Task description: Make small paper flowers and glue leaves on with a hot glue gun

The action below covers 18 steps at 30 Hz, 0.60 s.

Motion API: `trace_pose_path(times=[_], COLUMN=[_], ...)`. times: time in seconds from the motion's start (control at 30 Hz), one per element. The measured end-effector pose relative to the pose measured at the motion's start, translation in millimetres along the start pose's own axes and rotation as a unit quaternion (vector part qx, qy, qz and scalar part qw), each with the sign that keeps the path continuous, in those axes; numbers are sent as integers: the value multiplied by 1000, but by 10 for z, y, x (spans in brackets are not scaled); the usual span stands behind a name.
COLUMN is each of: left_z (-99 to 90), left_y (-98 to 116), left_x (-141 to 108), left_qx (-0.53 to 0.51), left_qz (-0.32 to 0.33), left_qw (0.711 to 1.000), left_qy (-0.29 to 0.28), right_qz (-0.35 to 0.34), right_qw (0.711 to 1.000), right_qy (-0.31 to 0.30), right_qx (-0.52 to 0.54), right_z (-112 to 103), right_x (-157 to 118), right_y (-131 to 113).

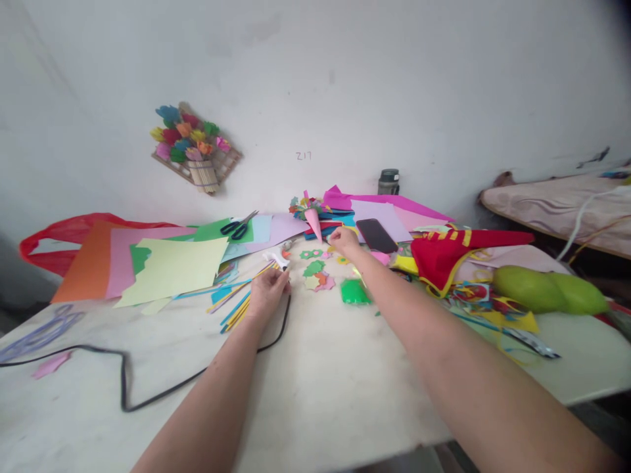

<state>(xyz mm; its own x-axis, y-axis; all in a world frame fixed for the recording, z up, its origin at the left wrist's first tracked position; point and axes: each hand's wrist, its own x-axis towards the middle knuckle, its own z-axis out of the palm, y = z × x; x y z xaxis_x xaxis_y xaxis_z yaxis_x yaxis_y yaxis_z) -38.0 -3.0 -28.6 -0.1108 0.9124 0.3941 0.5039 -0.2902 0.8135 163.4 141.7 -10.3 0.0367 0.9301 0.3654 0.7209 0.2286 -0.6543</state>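
My left hand (266, 290) is closed at the near end of a white glue gun (275, 257), whose black cord (123, 374) trails across the table to the left. Beneath and beside that hand lie narrow coloured paper strips (236, 312). My right hand (346, 242) reaches further out, fingers pinched together over small cut paper flowers (342, 260); what they hold is too small to make out. Green leaf-shaped cutouts (313, 268) and pink and orange paper pieces (323, 282) lie between my hands. Behind them rests a pink paper cone (312, 223) topped with small flowers.
Coloured sheets (172, 269) and dark scissors (240, 225) spread at the left. A phone (376, 235) lies beyond my right wrist. A green packet (353, 292) sits under my right forearm. Red cloth (444, 256) and green fruit (547, 289) occupy the right; a bottle (389, 182) stands by the wall.
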Motion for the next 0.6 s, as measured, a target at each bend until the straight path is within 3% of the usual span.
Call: trace_pose_path(times=[0.23,0.47,0.6], left_z=[-13,7,21], left_y=[9,-18,-21], left_x=[-6,17,58], left_qx=[15,7,-2], left_qz=[12,12,11], left_qw=[1000,1000,999], left_qy=[-1,10,37], right_qz=[-38,-10,13], right_qw=[997,986,975], right_qy=[-35,-103,-87], right_qx=[52,129,205], right_z=[-25,-135,-175], right_x=[-37,-135,-165], right_y=[13,-99,-180])
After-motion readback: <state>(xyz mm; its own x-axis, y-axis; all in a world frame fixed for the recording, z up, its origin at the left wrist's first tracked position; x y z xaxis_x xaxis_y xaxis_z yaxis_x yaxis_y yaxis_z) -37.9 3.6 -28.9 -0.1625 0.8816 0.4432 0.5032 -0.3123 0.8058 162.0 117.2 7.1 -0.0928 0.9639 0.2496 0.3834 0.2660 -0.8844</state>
